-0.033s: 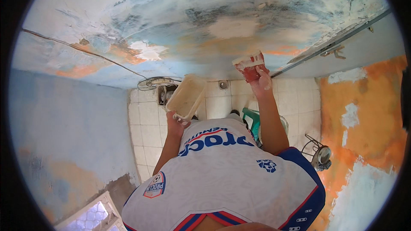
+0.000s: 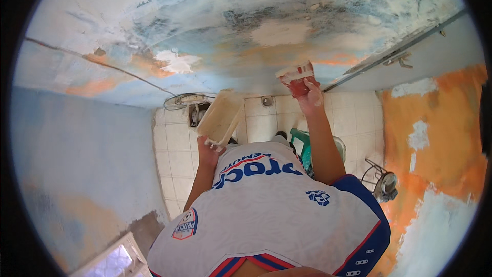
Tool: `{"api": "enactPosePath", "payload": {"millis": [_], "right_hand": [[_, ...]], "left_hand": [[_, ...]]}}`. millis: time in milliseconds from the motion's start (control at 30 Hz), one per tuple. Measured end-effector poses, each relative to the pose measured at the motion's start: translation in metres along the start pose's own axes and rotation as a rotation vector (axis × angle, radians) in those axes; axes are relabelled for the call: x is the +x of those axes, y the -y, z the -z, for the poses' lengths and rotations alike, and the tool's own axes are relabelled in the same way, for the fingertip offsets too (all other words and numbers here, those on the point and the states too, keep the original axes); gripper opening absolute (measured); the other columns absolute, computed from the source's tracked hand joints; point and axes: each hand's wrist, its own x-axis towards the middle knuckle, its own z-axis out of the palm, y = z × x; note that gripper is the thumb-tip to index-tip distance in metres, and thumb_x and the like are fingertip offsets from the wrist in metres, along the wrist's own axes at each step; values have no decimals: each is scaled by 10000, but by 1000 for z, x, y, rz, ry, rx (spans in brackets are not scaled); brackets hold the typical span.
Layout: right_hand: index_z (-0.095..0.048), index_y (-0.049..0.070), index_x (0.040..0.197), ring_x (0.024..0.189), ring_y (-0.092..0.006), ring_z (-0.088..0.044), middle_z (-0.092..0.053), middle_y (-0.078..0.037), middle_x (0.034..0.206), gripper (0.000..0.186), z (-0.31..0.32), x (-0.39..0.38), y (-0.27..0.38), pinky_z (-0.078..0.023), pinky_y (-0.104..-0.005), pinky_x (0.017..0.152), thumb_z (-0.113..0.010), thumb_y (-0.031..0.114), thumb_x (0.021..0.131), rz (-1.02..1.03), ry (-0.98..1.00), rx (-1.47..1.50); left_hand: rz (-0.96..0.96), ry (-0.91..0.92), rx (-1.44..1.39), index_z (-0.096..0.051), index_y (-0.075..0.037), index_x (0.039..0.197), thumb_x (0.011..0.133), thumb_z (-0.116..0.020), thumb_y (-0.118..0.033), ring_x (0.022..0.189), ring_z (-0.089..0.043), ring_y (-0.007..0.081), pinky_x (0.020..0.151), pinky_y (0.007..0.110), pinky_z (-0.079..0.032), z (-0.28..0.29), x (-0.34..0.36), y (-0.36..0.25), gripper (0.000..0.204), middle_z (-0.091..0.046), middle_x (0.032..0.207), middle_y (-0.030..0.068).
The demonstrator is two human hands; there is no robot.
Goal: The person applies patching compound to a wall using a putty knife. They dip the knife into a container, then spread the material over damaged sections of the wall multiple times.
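A pale rectangular tray point(image 2: 221, 118), smeared inside with light residue, is tilted in front of my torso. My left hand point(image 2: 209, 150) is closed on its near end, with whitish material on the fingers. Farther right, my right hand point(image 2: 310, 100) grips a wide red putty knife point(image 2: 296, 85) whose far edge is coated with off-white putty. That coated edge points up toward the patchy wall point(image 2: 246, 36); from this angle I cannot tell whether it touches. White smears also mark my right thumb and palm.
By the tray, a loose cable coil point(image 2: 177, 101) hangs next to a dark box-like opening point(image 2: 198, 113). A floor drain point(image 2: 267, 101) lies ahead. Something green point(image 2: 302, 143) stands behind my right forearm. A metal-framed object point(image 2: 384, 184) sits near the orange wall point(image 2: 435, 123).
The tray and the red putty knife have shifted very slightly left. Both hands keep their grips.
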Motion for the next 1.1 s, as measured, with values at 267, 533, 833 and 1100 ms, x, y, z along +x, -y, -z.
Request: {"api": "enactPosePath", "payload": {"millis": [267,533,833,1100], "right_hand": [[-351,159,1499,1231,-322,-546,-456,-89,1432,632,-39,-1,-76,-508,-529,999,-491,47,893,94,-220,11],[-472,105,1368,951,-284,-675,-631,-120,1214,351,83,20,-40,-553,-427,631,-383,113,1029,368,-563,67],[-544,97,1308,723,-238,-658,-683,-67,951,376,195,87,105,-510,-366,563,-528,44,937,765,-644,122],[-687,9,774,583,-351,-645,-656,-186,664,260,218,183,177,-478,-463,528,-581,199,917,809,-1567,-1249]], "left_hand": [[-163,-31,76,-303,-256,1431,922,-530,-519,1339,-383,385,1023,624,-350,137,18,-63,616,-340,1498,118],[16,-27,221,-205,-273,1480,832,-599,-532,1441,-138,383,1116,640,-186,167,64,-115,802,-182,1552,106],[130,244,11,-555,-167,1277,772,-722,-427,1224,-503,286,1080,575,-361,32,35,-101,592,-564,1308,35],[28,113,167,-429,-215,1415,879,-493,-518,1348,-379,295,993,598,-375,-52,17,-48,618,-422,1470,28]]}}
